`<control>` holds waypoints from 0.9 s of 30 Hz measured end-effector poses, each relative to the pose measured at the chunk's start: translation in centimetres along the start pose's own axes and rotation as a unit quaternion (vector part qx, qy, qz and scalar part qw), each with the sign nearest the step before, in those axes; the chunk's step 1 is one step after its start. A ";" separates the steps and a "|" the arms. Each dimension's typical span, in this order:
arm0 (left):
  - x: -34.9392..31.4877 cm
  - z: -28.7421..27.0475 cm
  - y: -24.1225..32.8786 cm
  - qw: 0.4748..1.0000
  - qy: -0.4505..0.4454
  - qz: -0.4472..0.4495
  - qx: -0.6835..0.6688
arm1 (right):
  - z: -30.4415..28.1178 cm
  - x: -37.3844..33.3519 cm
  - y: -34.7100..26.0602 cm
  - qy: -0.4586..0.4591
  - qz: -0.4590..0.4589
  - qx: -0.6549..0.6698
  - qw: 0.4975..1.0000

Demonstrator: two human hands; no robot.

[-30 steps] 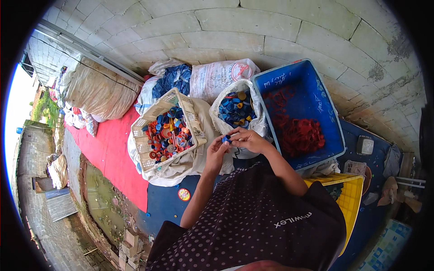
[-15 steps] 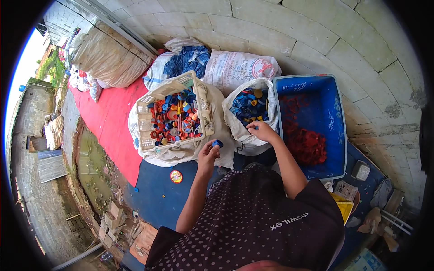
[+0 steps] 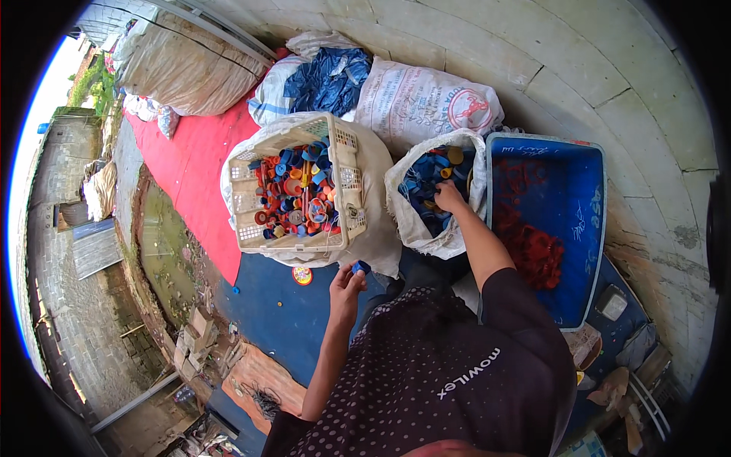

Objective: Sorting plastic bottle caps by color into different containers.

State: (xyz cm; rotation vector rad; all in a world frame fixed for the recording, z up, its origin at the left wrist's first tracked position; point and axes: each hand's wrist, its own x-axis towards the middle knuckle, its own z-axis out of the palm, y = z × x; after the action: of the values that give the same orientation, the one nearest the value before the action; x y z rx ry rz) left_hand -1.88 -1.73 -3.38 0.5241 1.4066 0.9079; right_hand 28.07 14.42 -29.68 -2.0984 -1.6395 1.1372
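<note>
My left hand (image 3: 346,287) holds a small blue bottle cap (image 3: 360,267) over the blue mat, just below the cream plastic basket (image 3: 342,172). That basket rests on a white sack and holds several red, blue and orange caps. My right hand (image 3: 449,198) reaches into an open white sack (image 3: 403,213) of mostly blue caps, fingers down among them; whether it grips anything is hidden. To the right stands a blue plastic tub (image 3: 585,228) with red caps and rings inside.
Stuffed sacks (image 3: 422,99) lie behind the basket against a stone wall. A red cloth (image 3: 194,171) covers the ground on the left. A round orange lid (image 3: 302,275) lies on the blue mat (image 3: 263,305). Scrap pieces lie at right.
My hands have parted: the right one moved forward into the sack of blue caps, the left one dropped back toward me with the blue cap. The view shifted.
</note>
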 end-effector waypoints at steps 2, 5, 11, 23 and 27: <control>-0.3 0.1 0.0 1.000 0.018 -0.008 0.004 | 0.9 0.5 -0.5 -0.036 -0.013 -0.011 0.999; -0.7 -0.2 -0.1 1.000 0.023 -0.009 0.005 | 1.4 -1.0 -1.5 -0.055 0.047 -0.043 0.996; 0.6 0.4 0.6 1.000 0.002 -0.016 0.004 | 0.8 -2.9 -2.4 0.105 0.016 0.022 0.994; 3.9 3.2 4.3 0.969 -0.235 0.070 0.032 | -7.6 -19.0 -13.5 0.106 -0.079 0.342 0.930; 3.1 3.3 5.1 0.931 -0.339 0.129 0.042 | -9.0 -27.5 -19.4 0.196 -0.132 0.341 0.910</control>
State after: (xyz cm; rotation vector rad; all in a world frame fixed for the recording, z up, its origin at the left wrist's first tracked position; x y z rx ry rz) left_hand -0.03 4.31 -0.82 0.9971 0.7537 0.7658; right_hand 18.75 -1.47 -0.11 -1.4746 -1.0787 0.9323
